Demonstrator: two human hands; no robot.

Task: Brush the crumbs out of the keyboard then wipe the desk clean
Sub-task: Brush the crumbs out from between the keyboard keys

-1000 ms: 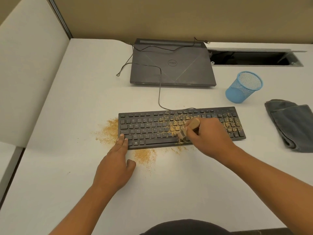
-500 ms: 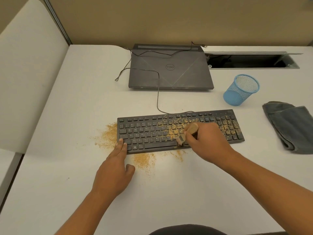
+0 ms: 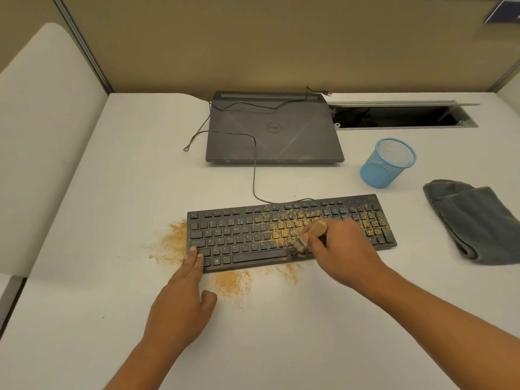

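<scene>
Head view: one black keyboard [image 3: 242,235] lies mid-desk [image 3: 112,192], crumbs [image 3: 284,220] across its middle and right keys and in three patches on the desk beside it. The right hand [image 3: 346,249] grips one wooden brush [image 3: 309,235], bristles on the keys. The left hand [image 3: 180,302] presses straight fingers [image 3: 194,258] on the keyboard's front-left corner. One laptop [image 3: 273,130], one blue mesh cup [image 3: 387,163] and one grey cloth [image 3: 478,220] lie behind and to the right.

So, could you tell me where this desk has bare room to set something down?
The desk is bare left of the laptop, by the side panel, and at the near left, beside the left hand. Crowded: crumbs lie left and in front of the keyboard; mesh cup and cloth fill the right.
</scene>
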